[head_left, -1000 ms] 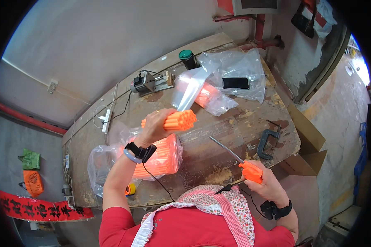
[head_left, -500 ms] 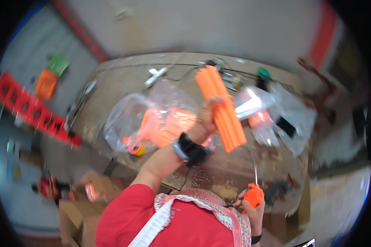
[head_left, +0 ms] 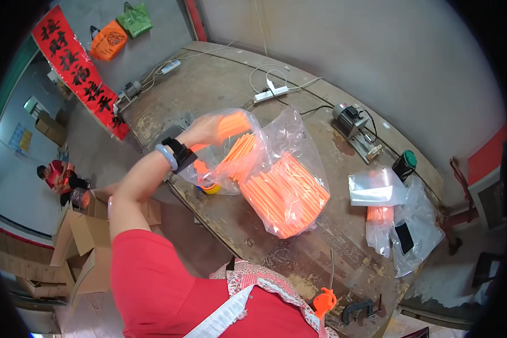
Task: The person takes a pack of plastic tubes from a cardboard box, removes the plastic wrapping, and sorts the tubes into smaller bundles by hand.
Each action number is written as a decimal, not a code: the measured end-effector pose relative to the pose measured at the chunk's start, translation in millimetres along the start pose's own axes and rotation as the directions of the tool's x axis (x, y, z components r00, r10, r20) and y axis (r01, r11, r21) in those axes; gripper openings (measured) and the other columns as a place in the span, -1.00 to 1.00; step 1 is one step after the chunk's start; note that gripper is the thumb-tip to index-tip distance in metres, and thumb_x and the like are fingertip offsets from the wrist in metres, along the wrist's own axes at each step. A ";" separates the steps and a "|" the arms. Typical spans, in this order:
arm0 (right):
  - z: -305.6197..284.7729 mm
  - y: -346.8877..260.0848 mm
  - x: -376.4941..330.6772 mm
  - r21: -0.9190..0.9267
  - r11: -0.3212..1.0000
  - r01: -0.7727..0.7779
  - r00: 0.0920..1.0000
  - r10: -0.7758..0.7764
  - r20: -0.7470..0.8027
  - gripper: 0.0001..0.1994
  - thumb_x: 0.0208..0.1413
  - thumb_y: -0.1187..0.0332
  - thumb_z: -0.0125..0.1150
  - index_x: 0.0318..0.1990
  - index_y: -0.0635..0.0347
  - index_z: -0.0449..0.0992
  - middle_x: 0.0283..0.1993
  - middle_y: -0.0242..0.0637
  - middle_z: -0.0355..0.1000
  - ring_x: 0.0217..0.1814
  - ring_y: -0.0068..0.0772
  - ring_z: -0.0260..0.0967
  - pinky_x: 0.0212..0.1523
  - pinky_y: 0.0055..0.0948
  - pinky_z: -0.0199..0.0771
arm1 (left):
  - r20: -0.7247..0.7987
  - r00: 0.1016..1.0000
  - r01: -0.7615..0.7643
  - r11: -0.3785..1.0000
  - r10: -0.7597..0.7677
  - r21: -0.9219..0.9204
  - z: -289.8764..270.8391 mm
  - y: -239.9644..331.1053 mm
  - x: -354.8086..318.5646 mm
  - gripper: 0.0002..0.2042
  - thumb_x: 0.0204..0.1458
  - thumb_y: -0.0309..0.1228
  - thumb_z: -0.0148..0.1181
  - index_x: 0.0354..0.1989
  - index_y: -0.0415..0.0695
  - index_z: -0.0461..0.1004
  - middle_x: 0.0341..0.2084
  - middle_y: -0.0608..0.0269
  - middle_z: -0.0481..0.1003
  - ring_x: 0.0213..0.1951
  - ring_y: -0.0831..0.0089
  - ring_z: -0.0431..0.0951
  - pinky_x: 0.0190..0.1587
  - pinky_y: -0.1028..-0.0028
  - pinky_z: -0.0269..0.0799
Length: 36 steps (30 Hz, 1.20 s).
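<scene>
My left hand (head_left: 207, 132) reaches out over the table, its fingers closed round a bundle of orange sticks (head_left: 234, 125) at a clear plastic bag (head_left: 253, 155). More orange sticks (head_left: 239, 153) lie loose in that bag. Beside it, a second clear bag (head_left: 284, 194) is packed with orange sticks. My right hand is out of sight. At the table's near edge an orange plastic piece (head_left: 324, 303) sits by a thin upright rod (head_left: 332, 267). Under the left forearm, a yellow-edged round thing (head_left: 210, 188) shows in part.
On the table (head_left: 208, 79) stand a small motor (head_left: 352, 121), a white power strip (head_left: 270, 94) and a green-lidded jar (head_left: 405, 163). Plastic bags and a dark phone (head_left: 403, 238) lie right, a clamp (head_left: 357, 310) near. Cardboard boxes (head_left: 93, 236) stand left; a person (head_left: 59, 180) sits beyond.
My left hand has carried the bundle of orange sticks leftward to the bag. My right hand has let go of the orange plastic piece and left the view. The view has shifted.
</scene>
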State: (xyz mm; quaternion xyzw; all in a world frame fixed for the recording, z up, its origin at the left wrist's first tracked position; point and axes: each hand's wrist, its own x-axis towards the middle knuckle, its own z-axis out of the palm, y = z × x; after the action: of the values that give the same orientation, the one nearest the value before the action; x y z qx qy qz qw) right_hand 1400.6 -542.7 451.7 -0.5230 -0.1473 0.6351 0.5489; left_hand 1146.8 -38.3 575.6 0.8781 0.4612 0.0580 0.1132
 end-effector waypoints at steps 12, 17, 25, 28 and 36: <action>-7.3 8.5 2.9 0.045 0.996 -0.082 0.995 0.084 -0.049 -0.41 -0.06 0.54 0.20 0.19 0.36 0.20 0.07 -0.05 0.36 0.13 -0.24 0.34 0.17 -0.29 0.32 | 0.328 0.870 0.424 0.899 -0.369 -0.112 133.5 -40.7 67.7 -0.06 -0.26 -0.05 0.39 0.25 -0.38 0.09 0.21 -0.26 0.19 0.23 0.00 0.23 0.20 0.29 0.21; -9.5 17.6 -14.8 0.086 0.994 -0.064 0.995 0.071 -0.072 -0.41 -0.06 0.51 0.22 0.19 0.36 0.20 0.10 -0.05 0.34 0.17 -0.23 0.32 0.20 -0.28 0.30 | 0.262 0.963 -0.004 0.976 -0.055 0.220 90.3 -11.3 63.4 -0.65 -0.20 -0.19 0.24 -0.37 -0.25 0.48 -0.37 -0.07 0.48 -0.24 0.08 0.51 -0.20 0.19 0.39; 3.3 6.8 -31.7 0.178 0.982 0.060 0.998 -0.062 0.008 -0.41 -0.05 0.46 0.25 0.18 0.40 0.22 0.16 -0.04 0.31 0.22 -0.22 0.28 0.27 -0.26 0.24 | -0.280 0.520 -0.851 0.518 0.807 -0.088 61.3 131.3 1.3 -0.84 -0.12 -0.54 0.04 -0.35 -0.16 0.52 -0.52 0.04 0.52 -0.41 0.11 0.57 -0.42 0.19 0.44; -0.1 11.0 -40.1 0.042 0.997 0.063 0.998 -0.063 -0.007 -0.44 -0.05 0.48 0.22 0.17 0.39 0.25 0.15 -0.05 0.33 0.22 -0.23 0.29 0.26 -0.27 0.25 | 0.458 0.716 -0.652 0.740 0.527 0.168 86.4 94.6 11.9 -0.88 -0.08 -0.49 0.08 -0.39 -0.20 0.51 -0.53 0.02 0.52 -0.40 0.09 0.56 -0.39 0.20 0.45; 16.1 13.1 -48.7 0.038 0.999 0.039 0.974 -0.030 -0.223 -0.48 -0.10 0.64 0.14 0.12 0.36 0.31 0.11 -0.15 0.37 0.19 -0.34 0.31 0.23 -0.33 0.26 | 0.424 0.468 -0.863 0.504 0.776 0.029 99.2 147.4 -18.8 -0.83 -0.06 -0.44 0.14 -0.30 -0.23 0.47 -0.38 0.01 0.51 -0.30 0.10 0.55 -0.28 0.21 0.46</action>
State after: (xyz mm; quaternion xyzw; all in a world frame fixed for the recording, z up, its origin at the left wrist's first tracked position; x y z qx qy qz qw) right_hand 1372.8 -582.6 472.8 -0.5766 -0.0807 0.5658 0.5839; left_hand 1274.0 -149.1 516.8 0.9917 -0.0465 -0.1108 0.0458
